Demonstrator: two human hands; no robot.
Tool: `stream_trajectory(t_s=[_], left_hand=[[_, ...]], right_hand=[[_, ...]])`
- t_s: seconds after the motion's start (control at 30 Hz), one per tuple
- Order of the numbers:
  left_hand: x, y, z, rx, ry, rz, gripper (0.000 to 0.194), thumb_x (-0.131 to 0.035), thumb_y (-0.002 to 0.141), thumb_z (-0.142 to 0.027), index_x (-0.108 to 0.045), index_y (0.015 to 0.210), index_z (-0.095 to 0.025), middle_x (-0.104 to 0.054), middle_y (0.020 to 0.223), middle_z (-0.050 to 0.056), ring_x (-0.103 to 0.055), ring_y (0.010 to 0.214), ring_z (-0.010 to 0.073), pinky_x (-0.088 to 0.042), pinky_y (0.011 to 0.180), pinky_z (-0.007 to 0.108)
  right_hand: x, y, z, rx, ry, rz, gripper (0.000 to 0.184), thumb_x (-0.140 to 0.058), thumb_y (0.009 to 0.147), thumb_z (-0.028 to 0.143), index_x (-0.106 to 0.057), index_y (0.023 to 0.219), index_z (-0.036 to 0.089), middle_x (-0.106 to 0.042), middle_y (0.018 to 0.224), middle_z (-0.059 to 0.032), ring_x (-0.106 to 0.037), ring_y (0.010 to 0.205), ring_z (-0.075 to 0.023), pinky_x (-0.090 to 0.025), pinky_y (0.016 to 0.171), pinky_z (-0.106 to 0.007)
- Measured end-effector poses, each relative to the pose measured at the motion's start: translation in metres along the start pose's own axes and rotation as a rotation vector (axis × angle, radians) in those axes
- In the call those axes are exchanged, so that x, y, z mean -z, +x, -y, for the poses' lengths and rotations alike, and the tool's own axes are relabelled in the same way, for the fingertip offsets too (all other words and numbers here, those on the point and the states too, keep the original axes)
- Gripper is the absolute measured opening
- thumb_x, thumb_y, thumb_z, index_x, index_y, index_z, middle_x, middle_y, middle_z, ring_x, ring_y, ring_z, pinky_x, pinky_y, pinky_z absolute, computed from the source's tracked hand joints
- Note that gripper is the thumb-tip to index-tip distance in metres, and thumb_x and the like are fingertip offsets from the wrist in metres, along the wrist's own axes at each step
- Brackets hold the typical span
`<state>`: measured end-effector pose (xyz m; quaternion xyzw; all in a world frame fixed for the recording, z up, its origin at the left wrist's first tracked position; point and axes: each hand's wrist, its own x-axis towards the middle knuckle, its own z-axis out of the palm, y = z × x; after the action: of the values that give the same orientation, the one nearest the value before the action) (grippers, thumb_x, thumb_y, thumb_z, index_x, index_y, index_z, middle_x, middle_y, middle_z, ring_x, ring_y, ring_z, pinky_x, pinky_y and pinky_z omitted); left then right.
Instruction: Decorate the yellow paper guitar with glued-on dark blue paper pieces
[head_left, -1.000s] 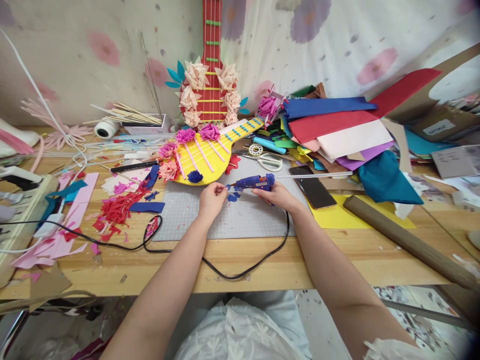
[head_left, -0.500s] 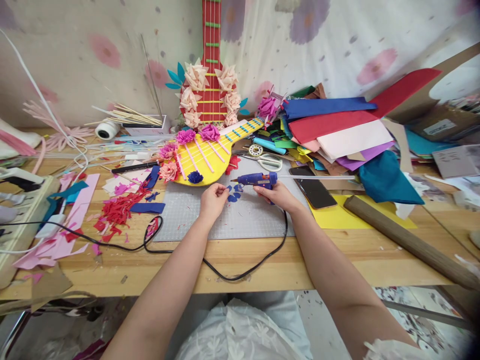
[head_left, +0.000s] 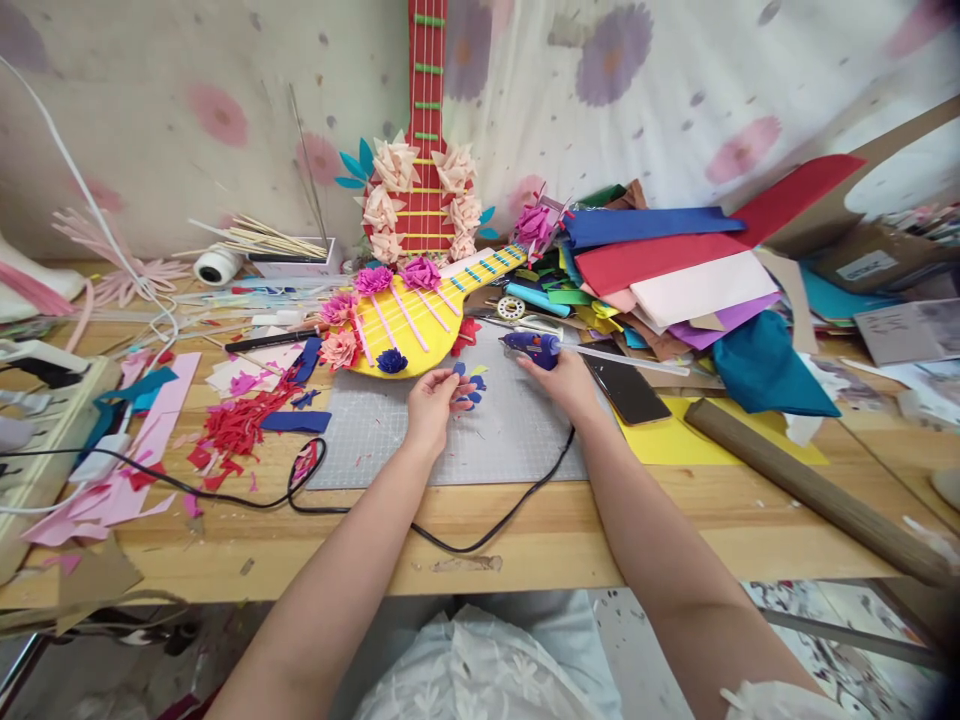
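Observation:
My right hand grips a blue hot glue gun, its nozzle pointing left and a long whitish glue stick sticking out behind. With curled fingers, my left hand holds a small blue paper flower piece by its left edge, low over the grey cutting mat. A bit of yellow shows at the flower's top. Just behind lies a yellow paper lute with pink strips and pink, coral and dark blue flowers. My fingertips are partly hidden against the petals.
A red lute with pale flowers stands against the curtain. To the right are a black phone, a brown roll and stacked coloured paper. Red scraps lie left. The black cord loops along the table's front.
The glue gun has moved right, away from the blue flower, and its rear has dipped. My left fingers have loosened from a tight pinch and spread slightly beside the petals.

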<state>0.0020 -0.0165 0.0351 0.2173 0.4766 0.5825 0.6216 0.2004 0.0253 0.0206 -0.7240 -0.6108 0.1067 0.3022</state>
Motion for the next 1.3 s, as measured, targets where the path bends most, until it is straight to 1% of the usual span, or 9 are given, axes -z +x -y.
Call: stream_trajectory(t_s=[0.1,0.23,0.37,0.5,0.73,0.9,1.03,1.1,1.3], left_hand=[[-0.005,-0.001,-0.008,0.137,-0.17,-0.057,0.005,-0.056,0.078,-0.011,-0.054,0.078,-0.015,-0.061,0.066,-0.002,-0.058,0.051,0.004,-0.041,0.042,0.012],[-0.01,-0.001,-0.015,0.274,-0.347,-0.076,0.011,-0.059,0.079,-0.012,-0.051,0.071,-0.015,-0.047,0.056,-0.007,-0.039,0.037,-0.0024,-0.026,0.033,0.007],[-0.017,-0.003,-0.013,0.301,-0.446,-0.06,0.014,-0.062,0.078,-0.014,-0.051,0.07,-0.015,-0.043,0.058,-0.007,-0.033,0.036,-0.0033,-0.023,0.031,0.007],[-0.022,-0.002,-0.008,0.272,-0.509,-0.081,0.009,-0.06,0.08,-0.014,-0.054,0.073,-0.015,-0.044,0.059,-0.007,-0.033,0.037,-0.0031,-0.022,0.031,0.007],[-0.021,0.002,-0.008,0.207,-0.478,-0.063,0.004,-0.058,0.079,-0.013,-0.057,0.075,-0.014,-0.044,0.058,-0.007,-0.032,0.038,-0.002,-0.023,0.033,0.009],[-0.009,-0.005,-0.02,-0.003,-0.013,0.045,0.016,-0.063,0.071,-0.016,-0.062,0.087,-0.016,-0.054,0.067,-0.003,-0.039,0.044,0.0019,-0.027,0.038,0.015],[0.024,0.009,-0.057,-0.651,0.579,-0.041,0.016,-0.061,0.07,-0.019,-0.063,0.086,-0.019,-0.061,0.079,0.0,-0.051,0.062,0.0078,-0.042,0.057,0.02],[0.042,0.023,-0.079,-0.824,0.839,-0.059,0.012,-0.057,0.073,-0.022,-0.064,0.083,-0.02,-0.064,0.087,0.002,-0.056,0.075,0.0124,-0.046,0.069,0.025],[0.073,0.044,-0.109,-0.914,1.399,0.415,0.023,-0.053,0.08,-0.034,-0.066,0.093,-0.021,-0.064,0.102,0.006,-0.055,0.102,0.0207,-0.04,0.094,0.038]], right_hand=[[0.02,-0.01,0.004,0.043,-0.117,-0.081,0.046,-0.065,0.063,0.058,-0.058,0.083,0.018,-0.064,0.087,-0.0118,-0.057,0.083,-0.0254,-0.041,0.067,-0.033],[0.032,-0.024,0.022,0.021,-0.012,0.206,0.034,-0.064,0.066,0.052,-0.05,0.065,0.021,-0.058,0.065,-0.0036,-0.052,0.063,-0.0181,-0.037,0.059,-0.03],[0.008,-0.031,0.057,0.147,0.521,0.318,0.027,-0.06,0.069,0.045,-0.055,0.074,0.019,-0.061,0.075,-0.0029,-0.054,0.068,-0.0145,-0.041,0.066,-0.029],[-0.024,-0.033,0.088,0.03,0.885,0.322,0.028,-0.062,0.065,0.041,-0.056,0.08,0.019,-0.062,0.083,-0.0025,-0.056,0.077,-0.0134,-0.044,0.071,-0.028],[-0.042,-0.033,0.11,-0.124,1.04,0.249,0.022,-0.062,0.064,0.036,-0.054,0.075,0.019,-0.056,0.073,0.0017,-0.052,0.068,-0.0096,-0.045,0.068,-0.024],[-0.041,-0.019,0.111,-0.089,0.973,0.27,0.018,-0.058,0.07,0.034,-0.05,0.076,0.02,-0.057,0.073,0.0004,-0.054,0.066,-0.0107,-0.047,0.065,-0.025],[-0.039,0.002,0.111,0.054,0.828,0.457,0.01,-0.054,0.074,0.027,-0.048,0.074,0.02,-0.057,0.068,0.0018,-0.055,0.062,-0.0105,-0.045,0.063,-0.025],[-0.036,0.012,0.114,0.184,0.676,0.545,0.006,-0.053,0.076,0.023,-0.049,0.075,0.019,-0.059,0.068,0.0014,-0.056,0.062,-0.0107,-0.044,0.062,-0.025],[-0.027,0.031,0.135,0.47,0.197,0.619,0.015,-0.052,0.077,0.017,-0.048,0.092,0.018,-0.061,0.073,0.0006,-0.054,0.066,-0.0118,-0.036,0.06,-0.023]])
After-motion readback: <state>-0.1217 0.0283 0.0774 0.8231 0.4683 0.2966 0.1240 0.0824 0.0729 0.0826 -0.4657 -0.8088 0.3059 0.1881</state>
